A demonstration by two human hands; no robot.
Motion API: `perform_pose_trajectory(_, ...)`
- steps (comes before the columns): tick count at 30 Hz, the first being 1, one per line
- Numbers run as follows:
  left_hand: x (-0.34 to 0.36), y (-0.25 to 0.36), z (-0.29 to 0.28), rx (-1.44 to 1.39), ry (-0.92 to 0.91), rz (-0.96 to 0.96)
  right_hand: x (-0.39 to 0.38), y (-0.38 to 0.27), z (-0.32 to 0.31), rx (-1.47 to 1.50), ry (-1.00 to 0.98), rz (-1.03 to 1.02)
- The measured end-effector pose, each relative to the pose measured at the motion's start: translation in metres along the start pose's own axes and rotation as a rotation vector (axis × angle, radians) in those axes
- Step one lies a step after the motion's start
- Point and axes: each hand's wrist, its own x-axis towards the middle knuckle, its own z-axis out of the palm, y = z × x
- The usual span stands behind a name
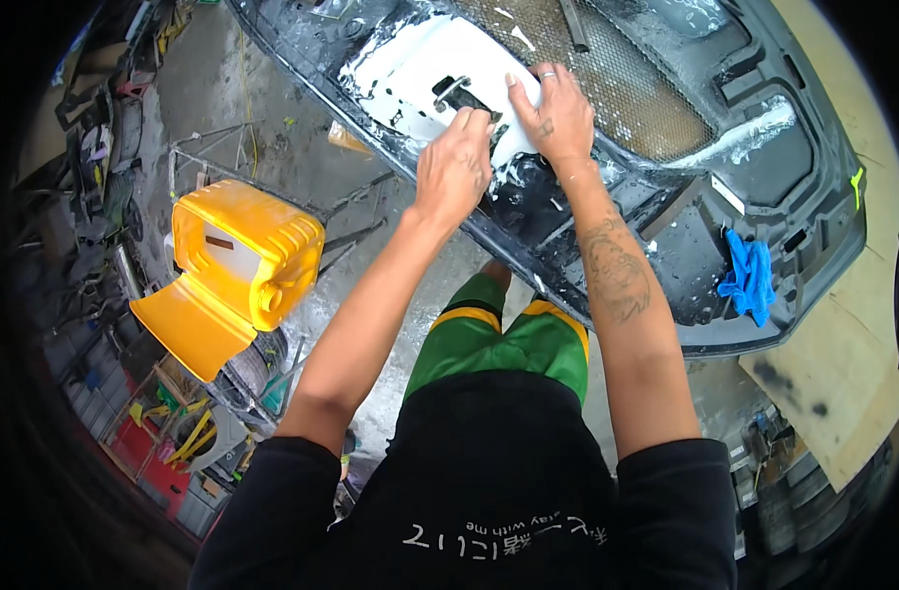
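A white panel (410, 74) with black patches lies on a large black moulded vehicle part (528, 221). Near the panel's middle, a metal loop (452, 90) stands over a dark slot. My left hand (456, 162) is closed just on the near side of that slot, its fingertips at the dark strip there. What those fingers hold, if anything, is hidden by the hand. On the right side of the panel rests my right hand (559, 118), thumb apart from the other fingers and nothing visible in it.
Honeycomb mesh (656, 108) fills part of the black piece beyond my right hand. A blue glove or cloth (747, 277) lies on its right end. To the left, a cut-open yellow jerrycan (243, 256) sits above a wheel (248, 374). Stained board (833, 383) lies at right.
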Motion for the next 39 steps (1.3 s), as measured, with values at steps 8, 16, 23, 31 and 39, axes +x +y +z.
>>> perform_pose_trajectory(8,0.001,0.003,-0.009,-0.078,0.105,0.032,-0.006,-0.001,0.000,0.002,0.011,0.009)
perform_pose_trajectory(16,0.020,0.001,0.005,0.052,0.001,0.017,-0.002,0.004,-0.001,0.009,-0.002,0.015)
perform_pose_trajectory(23,0.003,0.001,-0.005,0.023,-0.029,0.009,-0.006,-0.002,0.001,0.038,-0.004,-0.002)
perform_pose_trajectory(31,0.006,0.003,-0.005,-0.008,0.090,0.076,-0.008,0.001,-0.002,0.014,-0.013,0.014)
perform_pose_trajectory(39,0.003,0.004,-0.005,0.033,-0.002,0.018,-0.004,0.001,-0.001,0.021,-0.005,0.015)
